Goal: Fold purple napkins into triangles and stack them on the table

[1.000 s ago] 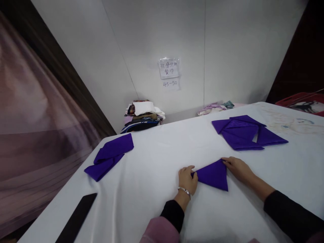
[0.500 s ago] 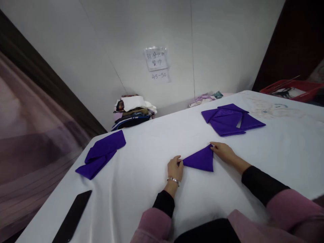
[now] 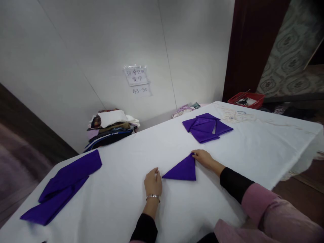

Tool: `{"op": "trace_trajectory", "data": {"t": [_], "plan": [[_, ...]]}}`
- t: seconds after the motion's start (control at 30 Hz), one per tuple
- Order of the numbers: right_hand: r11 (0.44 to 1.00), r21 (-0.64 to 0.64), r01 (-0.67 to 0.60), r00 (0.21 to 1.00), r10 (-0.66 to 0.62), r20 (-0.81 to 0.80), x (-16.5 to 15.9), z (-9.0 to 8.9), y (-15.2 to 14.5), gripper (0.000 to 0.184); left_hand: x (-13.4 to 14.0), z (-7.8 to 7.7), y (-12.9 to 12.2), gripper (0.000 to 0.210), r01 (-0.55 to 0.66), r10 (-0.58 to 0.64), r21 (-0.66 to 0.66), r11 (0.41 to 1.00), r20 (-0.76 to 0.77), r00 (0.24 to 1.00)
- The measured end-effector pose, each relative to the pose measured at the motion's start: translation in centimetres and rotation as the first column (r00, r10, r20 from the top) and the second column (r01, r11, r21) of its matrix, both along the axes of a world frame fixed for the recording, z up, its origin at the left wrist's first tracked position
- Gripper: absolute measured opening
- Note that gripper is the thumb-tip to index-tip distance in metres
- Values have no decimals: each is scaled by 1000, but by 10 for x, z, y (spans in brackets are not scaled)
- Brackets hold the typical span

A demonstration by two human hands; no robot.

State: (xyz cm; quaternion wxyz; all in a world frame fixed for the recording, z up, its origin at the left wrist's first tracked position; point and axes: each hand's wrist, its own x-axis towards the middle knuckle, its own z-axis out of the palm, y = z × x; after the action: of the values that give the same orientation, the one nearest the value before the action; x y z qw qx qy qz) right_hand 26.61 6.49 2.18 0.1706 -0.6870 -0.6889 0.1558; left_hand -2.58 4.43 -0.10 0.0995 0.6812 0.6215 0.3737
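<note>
A purple cloth napkin [image 3: 182, 170], folded into a flat triangle, lies on the white-covered table [image 3: 121, 189] in front of me. My right hand [image 3: 204, 158] pinches its upper right corner between thumb and fingertips. Beside its pointed left tip is my left hand [image 3: 153, 184], wearing a bracelet. The left fingers are loosely curved and apart, with nothing seen between them.
Several overlapping folded purple napkins [image 3: 205, 127] lie farther back on the right. More folded purple cloth [image 3: 63, 185] rests at the table's left side. Behind the table are stacked clothes [image 3: 111, 126], and a red basket [image 3: 255, 101] stands beyond its far right corner.
The view has swung to the right, so everything appears farther left. My left fingers have come off the napkin's left tip. The right hand keeps its pinch on the corner.
</note>
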Motion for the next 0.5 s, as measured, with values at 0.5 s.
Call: {"op": "trace_trajectory", "data": {"t": [0.5], "plan": [[995, -74, 64, 991, -72, -112, 14, -6, 16, 42, 93, 6, -21, 54, 411, -502, -290, 865, -447, 741]]}}
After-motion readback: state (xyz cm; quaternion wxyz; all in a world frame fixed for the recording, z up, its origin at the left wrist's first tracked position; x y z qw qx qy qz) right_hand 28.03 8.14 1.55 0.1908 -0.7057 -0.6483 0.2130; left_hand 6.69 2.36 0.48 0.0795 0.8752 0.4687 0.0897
